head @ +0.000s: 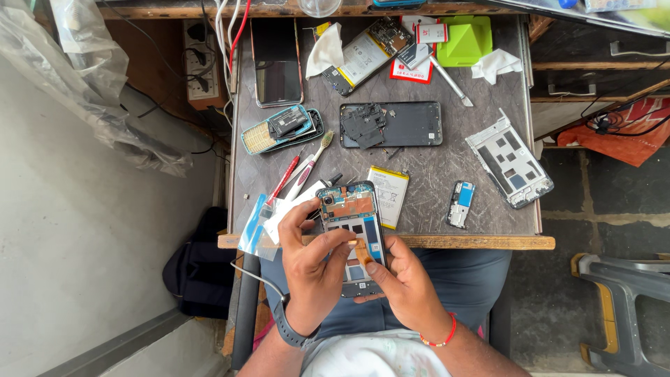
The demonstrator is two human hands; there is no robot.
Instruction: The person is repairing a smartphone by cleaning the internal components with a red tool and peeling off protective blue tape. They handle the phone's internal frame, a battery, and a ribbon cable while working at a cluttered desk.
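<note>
From the head camera, the opened black smartphone with its bare circuit board and orange flex strip (352, 227) sits over the near wooden edge of the scratched grey worktable (433, 171), held between both hands; its lower end is hidden behind the fingers. The left hand (314, 262) clasps the phone's left side, thumb and forefinger pressed onto the middle of it, and the right hand (405, 283) grips the lower right corner with the thumb beside the orange strip; what the fingertips pinch is too small to make out. Just beside the phone lies a white rectangular battery with a yellow edge (388, 195). At the far edge, a red and white printed card (412, 68) lies partly under a small grey packet, next to a bright green plastic wedge (464, 40) and a second long white battery in an open phone (363, 56). A clear plastic sleeve with blue corners (257, 227) is half covered by the left hand. Top items are cut off by the frame.
</note>
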